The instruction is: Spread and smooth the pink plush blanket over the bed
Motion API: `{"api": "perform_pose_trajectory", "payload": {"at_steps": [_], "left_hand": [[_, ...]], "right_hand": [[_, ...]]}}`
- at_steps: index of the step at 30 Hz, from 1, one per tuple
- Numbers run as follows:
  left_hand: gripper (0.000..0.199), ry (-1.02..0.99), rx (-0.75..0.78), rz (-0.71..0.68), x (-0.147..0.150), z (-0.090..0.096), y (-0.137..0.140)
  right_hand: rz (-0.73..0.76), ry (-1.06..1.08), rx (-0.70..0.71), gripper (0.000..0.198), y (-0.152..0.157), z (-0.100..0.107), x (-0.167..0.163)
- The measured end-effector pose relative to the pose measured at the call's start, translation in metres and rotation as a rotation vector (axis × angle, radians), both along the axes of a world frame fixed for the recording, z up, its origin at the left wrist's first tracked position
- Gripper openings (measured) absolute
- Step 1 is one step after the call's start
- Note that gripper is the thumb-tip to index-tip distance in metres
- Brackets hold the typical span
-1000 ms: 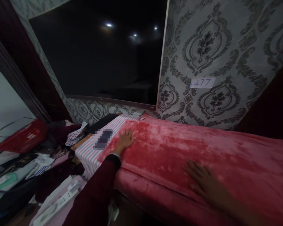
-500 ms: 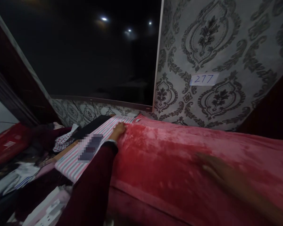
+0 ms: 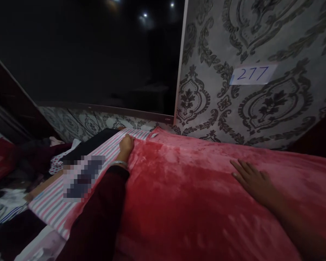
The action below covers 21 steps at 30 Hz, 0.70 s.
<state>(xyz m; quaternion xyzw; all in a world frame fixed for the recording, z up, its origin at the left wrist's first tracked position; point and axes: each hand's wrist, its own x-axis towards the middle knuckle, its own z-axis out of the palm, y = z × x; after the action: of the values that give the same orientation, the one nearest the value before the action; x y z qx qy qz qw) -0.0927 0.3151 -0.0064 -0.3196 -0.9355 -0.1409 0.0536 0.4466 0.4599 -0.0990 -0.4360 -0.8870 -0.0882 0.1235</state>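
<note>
A red plush blanket lies spread over the surface before me, with a small white tag at its far left corner. My left hand is closed at the blanket's left edge, its fingers curled around the cloth there. Under that edge and to the left shows a pink, grey and white striped cloth, with a dark pixelated patch on it. On the right, my right hand rests flat on the blanket, fingers spread and holding nothing.
A large dark television screen stands behind the blanket. Beside it, patterned wallpaper carries a paper label reading 277. Heaped clothes lie at the lower left, near a red bag.
My left hand has gone from lying on the blanket's edge to closing on it. My right hand has spread its fingers. The view has shifted, bringing the blanket nearer.
</note>
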Motion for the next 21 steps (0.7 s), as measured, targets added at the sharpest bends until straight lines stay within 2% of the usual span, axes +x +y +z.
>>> {"api": "perform_pose_trajectory", "payload": {"at_steps": [4,11,14,18,19,21], "left_hand": [[0.038,0.034,-0.034,-0.011,-0.003,-0.007,0.002],[0.04,0.068,-0.068,0.014,0.001,0.0,0.002],[0.037,0.082,-0.086,0.002,0.004,0.007,0.002],[0.036,0.1,-0.12,0.013,0.014,0.027,0.007],[0.038,0.126,-0.118,-0.014,0.02,0.032,0.009],[0.042,0.189,-0.11,-0.152,0.039,0.037,0.015]], "right_hand": [[-0.023,-0.015,-0.048,0.066,-0.002,0.004,0.002],[-0.086,0.005,-0.071,0.063,-0.009,0.017,-0.008],[-0.117,-0.023,-0.122,0.063,-0.012,0.025,-0.013],[-0.146,-0.022,-0.163,0.063,-0.014,0.031,-0.017],[-0.148,-0.016,-0.167,0.063,-0.013,0.031,-0.017],[-0.146,-0.003,-0.171,0.064,-0.013,0.03,-0.017]]}}
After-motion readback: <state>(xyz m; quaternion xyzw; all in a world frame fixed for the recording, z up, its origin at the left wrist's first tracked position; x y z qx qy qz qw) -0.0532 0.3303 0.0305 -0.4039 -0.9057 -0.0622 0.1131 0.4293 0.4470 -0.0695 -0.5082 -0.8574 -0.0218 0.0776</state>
